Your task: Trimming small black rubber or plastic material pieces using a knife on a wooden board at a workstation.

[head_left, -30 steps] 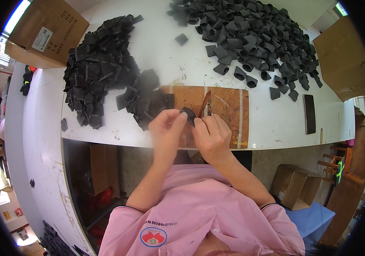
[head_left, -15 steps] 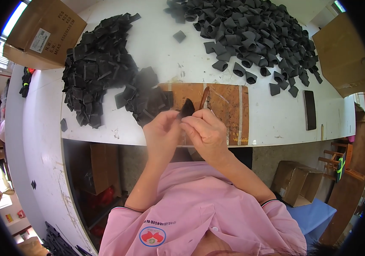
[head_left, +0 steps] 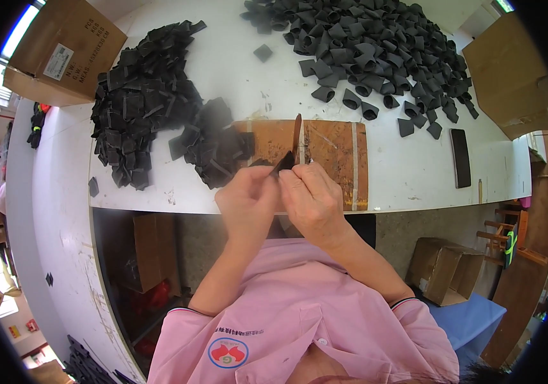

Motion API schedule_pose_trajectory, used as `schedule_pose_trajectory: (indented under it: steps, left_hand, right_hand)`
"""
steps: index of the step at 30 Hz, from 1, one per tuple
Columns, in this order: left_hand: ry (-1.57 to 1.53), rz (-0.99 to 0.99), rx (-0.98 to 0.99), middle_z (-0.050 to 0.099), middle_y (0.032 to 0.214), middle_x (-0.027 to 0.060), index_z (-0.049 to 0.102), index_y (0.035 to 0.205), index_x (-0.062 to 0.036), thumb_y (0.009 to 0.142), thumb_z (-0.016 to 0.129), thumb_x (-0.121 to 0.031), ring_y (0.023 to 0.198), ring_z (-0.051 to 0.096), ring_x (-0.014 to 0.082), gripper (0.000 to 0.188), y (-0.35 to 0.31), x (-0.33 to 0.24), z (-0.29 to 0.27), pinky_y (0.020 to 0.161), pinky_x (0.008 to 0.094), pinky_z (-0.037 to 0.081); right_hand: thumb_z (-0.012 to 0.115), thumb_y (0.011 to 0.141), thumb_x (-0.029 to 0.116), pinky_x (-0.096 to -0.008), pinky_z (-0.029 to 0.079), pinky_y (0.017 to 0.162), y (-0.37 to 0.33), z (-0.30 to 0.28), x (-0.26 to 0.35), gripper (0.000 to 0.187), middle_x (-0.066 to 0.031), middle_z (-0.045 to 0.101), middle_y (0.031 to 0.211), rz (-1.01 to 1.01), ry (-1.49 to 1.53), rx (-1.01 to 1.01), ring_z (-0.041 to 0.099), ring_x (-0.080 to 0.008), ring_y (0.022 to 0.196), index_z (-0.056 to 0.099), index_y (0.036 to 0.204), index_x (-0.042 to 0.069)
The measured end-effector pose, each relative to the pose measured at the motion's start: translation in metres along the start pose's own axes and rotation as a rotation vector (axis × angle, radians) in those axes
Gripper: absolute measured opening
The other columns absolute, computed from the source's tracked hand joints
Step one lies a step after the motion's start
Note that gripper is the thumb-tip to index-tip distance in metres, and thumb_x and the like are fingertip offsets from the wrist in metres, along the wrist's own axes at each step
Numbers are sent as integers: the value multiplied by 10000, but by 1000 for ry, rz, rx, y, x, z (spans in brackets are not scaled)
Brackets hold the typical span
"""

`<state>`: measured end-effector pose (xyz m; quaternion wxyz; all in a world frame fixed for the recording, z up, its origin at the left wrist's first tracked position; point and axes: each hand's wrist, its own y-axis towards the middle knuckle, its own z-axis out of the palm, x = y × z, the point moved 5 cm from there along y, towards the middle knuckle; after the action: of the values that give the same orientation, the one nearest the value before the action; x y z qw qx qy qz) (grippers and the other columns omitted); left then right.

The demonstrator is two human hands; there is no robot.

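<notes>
One small black piece (head_left: 283,163) is grasped between the fingertips of the left hand (head_left: 246,195) and the right hand (head_left: 315,197), over the brown board (head_left: 334,160). From here it seems unfinished. Left of the board, a large flat pile (head_left: 142,99) looks unworked; beyond its right side, a big tube-shaped heap (head_left: 382,57) looks done.

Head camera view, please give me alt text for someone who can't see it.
Two bare hands hold a small black piece over a brown board on a white table. A heap of flat black pieces lies at left, a heap of black tubes at upper right, near a phone.
</notes>
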<state>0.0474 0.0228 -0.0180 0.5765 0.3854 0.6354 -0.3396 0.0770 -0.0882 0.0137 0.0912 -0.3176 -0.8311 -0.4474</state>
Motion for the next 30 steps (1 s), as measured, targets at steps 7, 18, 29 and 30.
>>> schedule_pose_trajectory:
  steps: [7, 18, 29, 30]
  left_hand:
    - [-903, -450, 178, 483, 600, 8, 527, 826, 16, 763, 518, 22, 334, 272, 24, 64, 1, -8, 17, 327, 164, 214]
    - [-319, -52, -46, 583, 734, 99, 529, 871, 40, 753, 467, 104, 401, 420, 35, 149, -1, -40, 16, 342, 165, 301]
    - [-1052, -384, 384, 566, 703, 45, 491, 1022, 36, 858, 460, -57, 341, 327, 22, 191, 40, -34, 23, 324, 157, 233]
    - [-750, -220, 243, 568, 735, 49, 488, 1038, 37, 853, 471, -61, 396, 367, 19, 209, 42, -37, 17, 359, 149, 263]
  right_hand:
    - [574, 732, 17, -221, 366, 443, -4, -12, -36, 52, -51, 519, 653, 590, 477, 2, 448, -101, 476, 591, 770, -13]
    - [512, 872, 246, -185, 345, 529, -1, -6, -29, 216, 46, 438, 651, 1102, 1484, 389, 385, -42, 580, 524, 777, 52]
    - [490, 885, 266, -167, 293, 488, 55, 6, -47, 280, 41, 448, 650, 814, 1409, 463, 353, -34, 564, 509, 722, 39]
    - [490, 885, 266, -167, 293, 488, 53, 6, -49, 280, 41, 448, 650, 820, 1406, 460, 353, -34, 564, 509, 722, 39]
